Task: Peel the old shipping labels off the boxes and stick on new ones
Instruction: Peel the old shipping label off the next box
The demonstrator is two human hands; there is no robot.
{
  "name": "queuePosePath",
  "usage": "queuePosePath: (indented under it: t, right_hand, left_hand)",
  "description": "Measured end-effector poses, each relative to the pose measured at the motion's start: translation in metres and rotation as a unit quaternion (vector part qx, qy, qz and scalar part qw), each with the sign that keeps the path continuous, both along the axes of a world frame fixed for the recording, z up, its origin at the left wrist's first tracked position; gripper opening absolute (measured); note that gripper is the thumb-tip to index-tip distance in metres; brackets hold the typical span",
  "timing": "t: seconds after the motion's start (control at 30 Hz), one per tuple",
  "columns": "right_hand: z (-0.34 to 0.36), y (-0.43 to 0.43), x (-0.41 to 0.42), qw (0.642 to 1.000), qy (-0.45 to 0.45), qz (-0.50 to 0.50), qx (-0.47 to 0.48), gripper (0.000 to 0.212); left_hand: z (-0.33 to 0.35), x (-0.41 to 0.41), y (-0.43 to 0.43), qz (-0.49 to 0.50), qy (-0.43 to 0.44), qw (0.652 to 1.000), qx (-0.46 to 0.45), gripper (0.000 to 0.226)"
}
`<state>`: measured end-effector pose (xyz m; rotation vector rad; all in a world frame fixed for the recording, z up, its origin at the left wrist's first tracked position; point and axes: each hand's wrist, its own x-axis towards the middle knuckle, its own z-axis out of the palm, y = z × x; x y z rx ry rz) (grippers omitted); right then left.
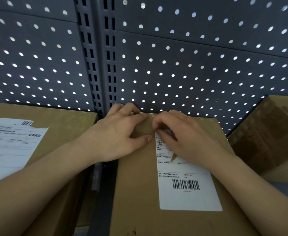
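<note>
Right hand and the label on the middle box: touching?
Touching. In the head view the right hand lies across the top of the label on the middle box, fingertips curled onto its upper left corner.

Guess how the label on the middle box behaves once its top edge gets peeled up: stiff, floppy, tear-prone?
Likely floppy: the label looks like thin paper lying flat on the middle box. Probably tear-prone: a small rip shows near the right hand, and the left box's label has a ragged top edge.
</note>
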<state>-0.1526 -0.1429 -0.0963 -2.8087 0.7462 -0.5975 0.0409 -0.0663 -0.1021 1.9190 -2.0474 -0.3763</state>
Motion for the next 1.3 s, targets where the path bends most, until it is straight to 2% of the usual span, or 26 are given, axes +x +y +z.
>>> queuePosePath:
  t: [0.17, 0.37, 0.57, 0.73, 0.93, 1.2, 1.3]
  right_hand:
    - [0.0011, 0.001, -0.0008, 0.999, 0.014, 0.0, 0.049, 0.021]
    - [0.0013, 0.0017, 0.0015, 0.996, 0.011, -0.028, 0.079, 0.018]
    - [0.0022, 0.0016, 0.0011, 0.997, 0.015, -0.015, 0.074, 0.018]
    - [0.0004, -0.0009, -0.0008, 1.0, 0.019, 0.009, 0.021, 0.03]
    - [-0.0053, -0.003, 0.0022, 1.0, -0.017, 0.02, 0.017, 0.016]
    - [-0.0042, -0.003, -0.0011, 0.999, -0.008, 0.039, 0.008, 0.029]
    - [-0.0068, -0.0036, -0.0005, 0.999, -0.014, 0.035, 0.003, 0.027]
  left_hand:
    - [0.001, 0.0, 0.0005, 0.0, 0.003, 1.0, -0.001, 0.069]
    - [0.0017, 0.0, 0.0006, -0.006, 0.008, 1.0, 0.0, 0.059]
    - [0.0009, 0.0005, 0.0002, -0.006, 0.004, 1.0, 0.0, 0.062]
    - [0.0003, -0.0005, 0.0006, -0.002, 0.004, 1.0, 0.001, 0.064]
    - [-0.0025, 0.0017, -0.0002, -0.006, 0.007, 1.0, -0.008, 0.081]
    - [-0.003, 0.0013, -0.0014, -0.005, 0.004, 1.0, -0.004, 0.082]
    - [-0.0023, 0.0001, -0.001, -0.006, 0.003, 1.0, -0.003, 0.082]
